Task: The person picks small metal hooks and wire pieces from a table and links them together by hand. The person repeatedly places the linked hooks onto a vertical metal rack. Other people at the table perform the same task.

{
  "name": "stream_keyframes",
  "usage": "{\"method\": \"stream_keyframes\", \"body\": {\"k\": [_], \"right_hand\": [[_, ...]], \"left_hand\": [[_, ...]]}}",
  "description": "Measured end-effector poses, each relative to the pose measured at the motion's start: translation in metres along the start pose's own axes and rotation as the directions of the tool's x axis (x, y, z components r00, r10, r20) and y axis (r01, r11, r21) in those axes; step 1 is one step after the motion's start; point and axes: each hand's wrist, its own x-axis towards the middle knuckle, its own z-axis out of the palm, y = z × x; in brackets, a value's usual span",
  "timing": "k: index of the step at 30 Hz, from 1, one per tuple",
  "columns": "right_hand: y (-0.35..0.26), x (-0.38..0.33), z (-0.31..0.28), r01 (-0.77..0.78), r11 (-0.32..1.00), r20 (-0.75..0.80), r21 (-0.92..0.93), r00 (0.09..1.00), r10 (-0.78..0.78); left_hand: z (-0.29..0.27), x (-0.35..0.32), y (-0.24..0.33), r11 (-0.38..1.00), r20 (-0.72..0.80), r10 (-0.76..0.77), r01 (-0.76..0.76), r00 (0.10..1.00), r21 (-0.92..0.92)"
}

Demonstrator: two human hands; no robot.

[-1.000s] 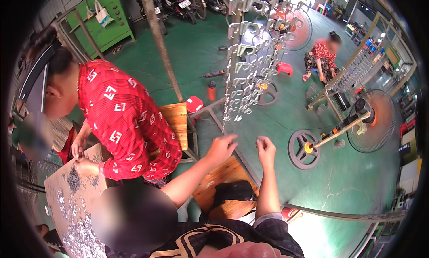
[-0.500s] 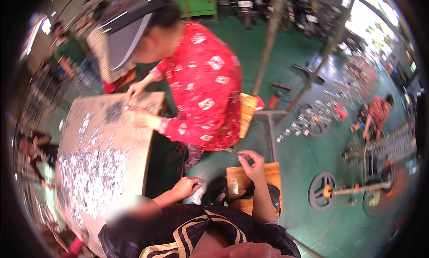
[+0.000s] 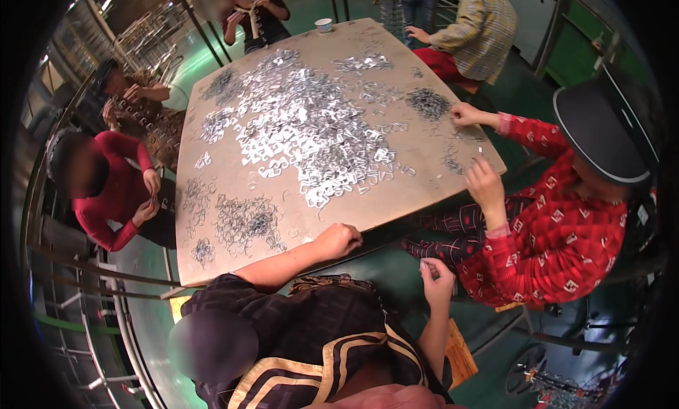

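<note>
My left hand point(image 3: 338, 241) is closed at the table's near edge, fingers curled under; whatever it may hold is hidden. To its right, off the table, my right hand point(image 3: 437, 276) pinches thumb against fingers, and anything between them is too small to make out. A large heap of shiny bent metal clips point(image 3: 304, 119) covers the middle of the brown tabletop point(image 3: 417, 175). Near my left forearm lies a pile of thin curved wire pieces point(image 3: 247, 221).
Across the right corner, a co-worker in a red patterned shirt point(image 3: 544, 246) reaches over a dark pile of small parts point(image 3: 428, 103). Other people sit around the left and far sides. A small cup point(image 3: 323, 25) stands at the far edge; a wooden stool point(image 3: 460, 352) is beside me.
My view has swung left, bringing the whole table to the middle and the red-shirted co-worker to the right. My left hand is now at the table edge; both hands remain closed.
</note>
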Motion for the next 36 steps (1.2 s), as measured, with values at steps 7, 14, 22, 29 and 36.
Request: {"method": "stream_keyframes", "body": {"k": [7,14,22,29,36], "right_hand": [[-0.012,0.037,0.073,-0.018,0.993,0.308,-0.12,0.95,0.054],[0.011,0.079,0.129,0.103,0.966,0.307,-0.238,0.951,-0.026],[0.028,0.114,0.163,0.153,0.884,0.271,-0.443,0.962,-0.03],[0.042,0.134,0.184,0.119,0.865,0.169,-0.488,0.985,-0.04],[0.048,0.152,0.214,0.074,0.82,0.073,-0.567,0.997,-0.039]], "left_hand": [[-0.051,-0.039,-0.097,0.828,-0.429,-0.46,0.55,0.777,0.108],[-0.095,-0.094,-0.155,0.603,-0.614,-0.593,0.793,0.521,0.091],[-0.102,-0.134,-0.142,0.669,-0.416,-0.584,0.704,0.697,0.239],[-0.105,-0.12,-0.142,0.698,-0.353,-0.413,0.541,0.84,0.469],[-0.09,-0.105,-0.159,0.705,-0.011,-0.249,0.189,0.968,0.684]]}}
